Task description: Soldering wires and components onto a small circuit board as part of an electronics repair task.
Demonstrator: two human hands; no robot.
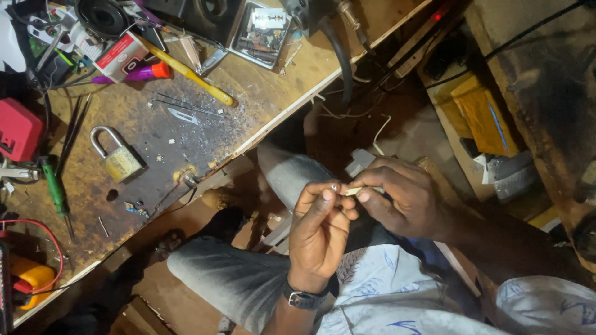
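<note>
My left hand (320, 232), with a dark watch at the wrist, is raised over my lap, and its thumb and forefinger pinch a tiny shiny part at their tips. My right hand (403, 198) holds a small pale, flat strip (355, 191) between thumb and fingers. That strip's end meets the left fingertips. Both hands hover above my grey trousers (242, 273), to the right of the wooden workbench (161, 130).
On the bench lie a brass padlock (119, 156), a green-handled screwdriver (56, 189), a yellow pen-like tool (192, 75), a red box (18, 129), a scalpel blade (184, 115) and an open case of electronics (257, 31). Wires and yellow packets sit at the right.
</note>
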